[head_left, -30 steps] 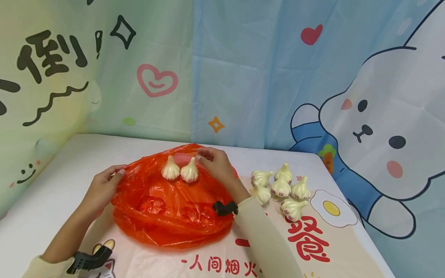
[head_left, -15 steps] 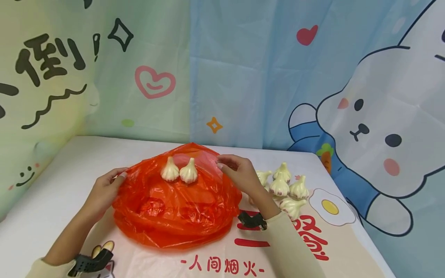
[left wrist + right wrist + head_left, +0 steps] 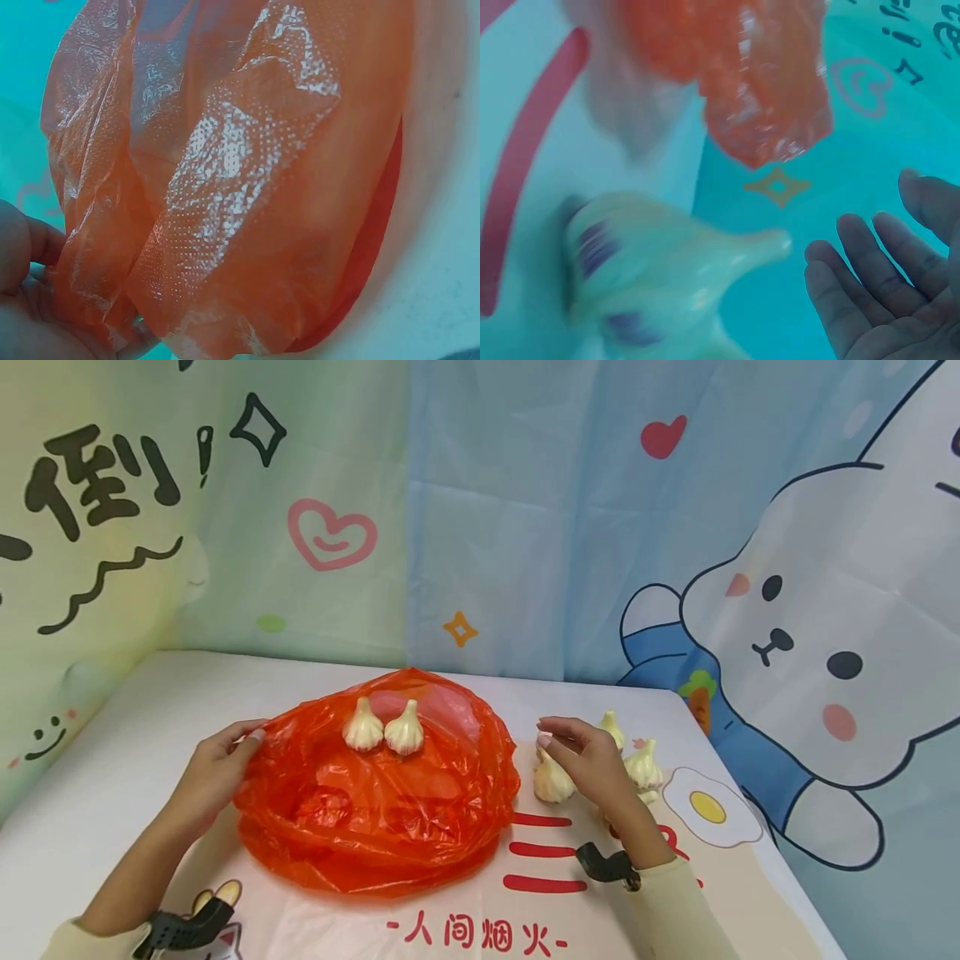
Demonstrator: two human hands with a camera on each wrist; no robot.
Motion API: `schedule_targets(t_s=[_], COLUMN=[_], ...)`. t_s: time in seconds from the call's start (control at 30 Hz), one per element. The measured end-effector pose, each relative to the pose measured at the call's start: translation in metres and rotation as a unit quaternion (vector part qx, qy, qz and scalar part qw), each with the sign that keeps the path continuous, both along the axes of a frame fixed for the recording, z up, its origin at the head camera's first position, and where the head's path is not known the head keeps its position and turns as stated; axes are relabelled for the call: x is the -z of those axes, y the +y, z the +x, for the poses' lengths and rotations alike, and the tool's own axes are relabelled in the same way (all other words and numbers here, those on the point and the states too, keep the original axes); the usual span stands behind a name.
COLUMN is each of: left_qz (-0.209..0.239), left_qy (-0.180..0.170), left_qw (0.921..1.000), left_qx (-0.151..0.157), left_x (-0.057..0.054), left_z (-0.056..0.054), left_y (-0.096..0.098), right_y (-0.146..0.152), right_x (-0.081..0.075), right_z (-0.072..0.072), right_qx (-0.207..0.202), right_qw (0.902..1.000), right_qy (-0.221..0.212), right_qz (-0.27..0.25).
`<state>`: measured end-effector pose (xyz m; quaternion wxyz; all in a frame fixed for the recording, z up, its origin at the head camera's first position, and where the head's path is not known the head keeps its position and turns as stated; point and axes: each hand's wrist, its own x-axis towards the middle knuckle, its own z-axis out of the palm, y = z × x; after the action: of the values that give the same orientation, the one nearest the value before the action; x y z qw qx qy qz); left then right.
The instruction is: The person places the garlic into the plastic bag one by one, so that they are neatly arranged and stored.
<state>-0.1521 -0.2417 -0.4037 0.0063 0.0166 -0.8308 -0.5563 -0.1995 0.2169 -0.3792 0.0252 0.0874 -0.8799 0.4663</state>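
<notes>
A red plastic bag [image 3: 360, 827] lies spread on the table, and two garlic bulbs [image 3: 404, 729] sit side by side on it toward the back. My left hand [image 3: 217, 772] pinches the bag's left edge between thumb and fingers, as the left wrist view [image 3: 45, 300] also shows. Off to the bag's right, my right hand [image 3: 588, 764] hovers over a cluster of garlic bulbs [image 3: 643, 766] and hides part of it. Its fingers are relaxed and hold nothing. In the right wrist view a garlic bulb [image 3: 652, 270] lies close to those fingers [image 3: 877, 277].
The white table [image 3: 195, 685] carries a printed mat [image 3: 420, 910] with red lettering and a fried-egg picture [image 3: 712, 807]. Behind the table hangs a patterned curtain [image 3: 487, 527]. Each wrist wears a black strap [image 3: 183, 927].
My right hand has left the two bulbs on the bag and moved right to the garlic cluster. My left hand stays on the bag's left edge.
</notes>
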Motion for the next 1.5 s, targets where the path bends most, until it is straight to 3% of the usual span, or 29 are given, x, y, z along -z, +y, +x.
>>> schedule_targets(t_s=[0.3,0.7,1.13,1.5], left_qz=[-0.006,-0.011,-0.013,-0.013], left_qy=[-0.001,-0.012,-0.015,-0.017], left_qw=[1.0,0.9998,0.9997,0.9996], left_qx=[0.005,0.009,0.014,0.017], left_x=[-0.003,-0.006,-0.007,-0.003], left_z=[0.0,-0.002,-0.002,-0.001], left_y=[0.003,0.001,0.0,0.0], right_y=[0.013,0.018,0.017,0.018], right_x=[0.016,0.026,0.032,0.031], right_z=[0.003,0.005,0.002,0.003], right_qx=[0.027,-0.002,-0.008,-0.006], right_qw=[0.9984,0.9984,0.994,0.9929], right_qy=[-0.044,-0.046,0.006,0.012], right_qz=[0.023,0.034,0.109,0.118])
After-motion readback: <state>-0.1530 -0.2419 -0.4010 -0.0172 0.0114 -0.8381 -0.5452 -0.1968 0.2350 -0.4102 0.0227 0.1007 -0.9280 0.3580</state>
